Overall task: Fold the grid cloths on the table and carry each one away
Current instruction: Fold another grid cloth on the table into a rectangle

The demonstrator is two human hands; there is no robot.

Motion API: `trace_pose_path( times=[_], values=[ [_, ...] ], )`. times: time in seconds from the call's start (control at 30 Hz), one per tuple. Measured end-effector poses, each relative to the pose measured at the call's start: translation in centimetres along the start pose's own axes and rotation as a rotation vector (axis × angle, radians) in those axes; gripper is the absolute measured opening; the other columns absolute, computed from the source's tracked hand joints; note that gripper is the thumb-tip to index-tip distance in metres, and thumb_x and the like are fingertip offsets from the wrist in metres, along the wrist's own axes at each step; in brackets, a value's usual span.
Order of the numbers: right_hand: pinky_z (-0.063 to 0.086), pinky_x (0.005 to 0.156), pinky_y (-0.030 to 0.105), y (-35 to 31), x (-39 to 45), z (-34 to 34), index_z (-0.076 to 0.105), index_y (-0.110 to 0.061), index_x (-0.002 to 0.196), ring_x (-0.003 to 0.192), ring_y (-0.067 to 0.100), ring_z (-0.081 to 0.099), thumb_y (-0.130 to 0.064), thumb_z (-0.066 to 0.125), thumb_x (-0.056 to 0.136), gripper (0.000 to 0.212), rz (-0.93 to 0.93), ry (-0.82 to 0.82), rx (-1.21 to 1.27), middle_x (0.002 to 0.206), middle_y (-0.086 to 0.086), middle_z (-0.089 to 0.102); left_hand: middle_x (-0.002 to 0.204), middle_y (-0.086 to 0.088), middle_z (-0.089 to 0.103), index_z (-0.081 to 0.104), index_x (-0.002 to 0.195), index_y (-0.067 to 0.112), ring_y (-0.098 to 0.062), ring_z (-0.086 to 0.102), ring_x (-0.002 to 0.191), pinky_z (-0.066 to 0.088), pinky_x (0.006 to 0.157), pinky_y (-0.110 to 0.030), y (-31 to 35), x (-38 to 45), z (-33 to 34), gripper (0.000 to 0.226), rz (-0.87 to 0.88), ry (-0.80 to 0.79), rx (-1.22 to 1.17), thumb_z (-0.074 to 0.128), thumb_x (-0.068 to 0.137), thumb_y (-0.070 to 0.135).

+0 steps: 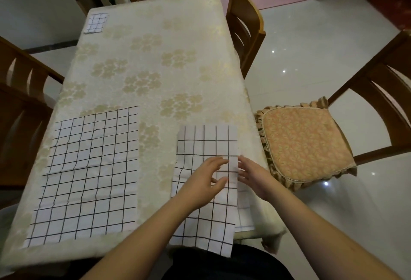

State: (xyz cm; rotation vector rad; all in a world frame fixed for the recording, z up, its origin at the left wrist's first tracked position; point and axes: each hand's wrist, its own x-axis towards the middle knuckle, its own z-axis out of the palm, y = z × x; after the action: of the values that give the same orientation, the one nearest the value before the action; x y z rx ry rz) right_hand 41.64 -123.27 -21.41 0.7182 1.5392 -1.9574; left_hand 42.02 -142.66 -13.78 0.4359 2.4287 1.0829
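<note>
— Where's the cloth you're on?

— The white, black-gridded fabric strip point(206, 146) lies at the table's point(155, 35) near right corner, its end drooping over the edge. My left hand point(203, 185) hovers over it, my right hand point(252, 176) beside it, fingers spread, holding nothing.

— How will it handle?

— Light and limp, I'd judge; I'd pinch the corners.

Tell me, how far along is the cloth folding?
One small folded cloth sits at the table's far corner, seemingly done. The left hand and right hand are over a narrow, partly folded cloth hanging off the near edge. The large cloth lies flat, still to fold.
</note>
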Motion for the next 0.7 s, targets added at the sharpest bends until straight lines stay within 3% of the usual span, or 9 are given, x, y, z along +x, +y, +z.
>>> trace_pose_path(
  times=[0.1,0.23,0.37,0.53,0.7],
  values=[
    [0.049,0.094,0.032,0.6,0.3,0.0,0.039,-0.012,0.145,0.116,0.02,0.054,-0.032,0.059,0.096,0.057,-0.057,0.075,-0.186,0.13,0.003,0.049,0.13,0.011,0.051,0.051,0.135,0.029,0.004,0.054,0.109,0.047,0.079,-0.007,-2.2,-0.7,-0.6,0.039,-0.083,0.137,-0.044,0.057,0.096,0.028],
    [0.054,0.082,0.032,1.3,1.0,0.3,0.044,-0.013,0.141,0.104,0.021,0.061,-0.015,0.068,0.089,0.057,-0.115,0.155,-0.351,0.123,0.008,0.058,0.127,0.005,0.057,0.055,0.13,0.023,0.002,0.057,0.099,0.042,0.072,-0.005,-6.1,-1.2,-1.5,0.034,-0.302,0.318,-0.104,0.056,0.097,0.024],
    [0.05,0.067,0.023,1.0,1.5,0.5,0.055,-0.012,0.131,0.083,0.018,0.063,-0.005,0.064,0.088,0.044,-0.177,0.256,-0.403,0.094,0.001,0.063,0.131,-0.001,0.054,0.052,0.133,0.021,-0.01,0.056,0.107,0.045,0.086,-0.023,-9.1,-1.3,-1.7,0.038,-0.45,0.355,-0.052,0.057,0.096,0.027],
    [0.049,0.059,0.02,-0.3,2.2,0.5,0.06,-0.017,0.124,0.075,0.014,0.059,-0.008,0.062,0.089,0.036,-0.247,0.317,-0.431,0.093,0.002,0.062,0.133,-0.011,0.051,0.047,0.138,0.016,-0.026,0.052,0.118,0.045,0.099,-0.039,-11.0,-1.2,-1.2,0.05,-0.615,0.436,-0.067,0.061,0.092,0.03],
    [0.042,0.058,0.018,-1.5,3.3,0.6,0.061,-0.018,0.121,0.074,0.011,0.057,-0.01,0.06,0.091,0.031,-0.285,0.36,-0.509,0.089,-0.002,0.062,0.107,0.0,0.056,0.046,0.136,0.011,-0.018,0.054,0.091,0.043,0.073,-0.028,-11.4,-0.7,-0.7,0.047,-0.768,0.4,-0.194,0.06,0.094,0.029]
  ],
)
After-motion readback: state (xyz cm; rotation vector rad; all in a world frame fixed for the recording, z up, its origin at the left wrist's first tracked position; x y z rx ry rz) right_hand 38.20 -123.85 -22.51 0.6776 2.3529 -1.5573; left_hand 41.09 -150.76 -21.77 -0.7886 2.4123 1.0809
